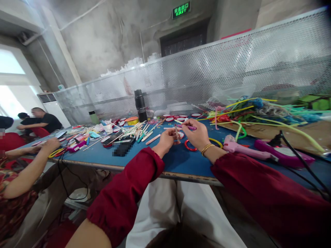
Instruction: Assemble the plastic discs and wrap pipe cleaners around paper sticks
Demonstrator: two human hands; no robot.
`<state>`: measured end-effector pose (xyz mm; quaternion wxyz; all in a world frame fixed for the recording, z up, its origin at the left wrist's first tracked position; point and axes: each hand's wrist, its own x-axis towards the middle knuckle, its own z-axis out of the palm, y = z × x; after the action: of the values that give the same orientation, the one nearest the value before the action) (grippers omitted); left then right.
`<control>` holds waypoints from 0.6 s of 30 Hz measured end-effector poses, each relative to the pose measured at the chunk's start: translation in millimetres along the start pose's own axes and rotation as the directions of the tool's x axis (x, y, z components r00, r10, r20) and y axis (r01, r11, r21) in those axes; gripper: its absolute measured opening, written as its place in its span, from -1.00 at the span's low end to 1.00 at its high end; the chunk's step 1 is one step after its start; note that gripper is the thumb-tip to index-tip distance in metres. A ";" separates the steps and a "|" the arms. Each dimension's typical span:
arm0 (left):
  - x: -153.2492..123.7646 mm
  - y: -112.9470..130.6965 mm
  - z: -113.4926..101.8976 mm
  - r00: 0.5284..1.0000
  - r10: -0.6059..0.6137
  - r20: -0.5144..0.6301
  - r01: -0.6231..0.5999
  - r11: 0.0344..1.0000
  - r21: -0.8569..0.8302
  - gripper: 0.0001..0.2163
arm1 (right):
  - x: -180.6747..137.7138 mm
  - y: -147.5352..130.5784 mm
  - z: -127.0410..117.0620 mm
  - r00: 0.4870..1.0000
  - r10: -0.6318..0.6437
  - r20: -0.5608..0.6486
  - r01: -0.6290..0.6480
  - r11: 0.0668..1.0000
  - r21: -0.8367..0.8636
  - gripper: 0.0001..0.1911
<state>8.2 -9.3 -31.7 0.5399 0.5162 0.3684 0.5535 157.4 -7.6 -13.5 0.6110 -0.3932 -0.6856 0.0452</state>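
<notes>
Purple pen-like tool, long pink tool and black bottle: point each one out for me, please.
Purple pen-like tool (191,127): head view, on its exposed shaft.
Long pink tool (248,151): head view, midway along its body.
Black bottle (140,105): head view, on its side below the cap.

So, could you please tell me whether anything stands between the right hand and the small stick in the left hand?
Only the purple tool held in the right hand reaches into that gap; nothing else visible stands before the small stick in the left hand. Whether tool and stick touch is too small to tell.
</notes>
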 end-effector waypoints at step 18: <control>1.1 -2.4 -0.7 1.000 -0.006 0.009 0.006 1.000 -0.009 -0.74 | 0.0 -1.7 -0.3 1.000 0.002 -0.009 -0.002 1.000 0.009 -0.88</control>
<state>8.2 -7.8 -33.9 0.5456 0.5153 0.3648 0.5512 156.8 -8.9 -12.5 0.6157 -0.3916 -0.6821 0.0471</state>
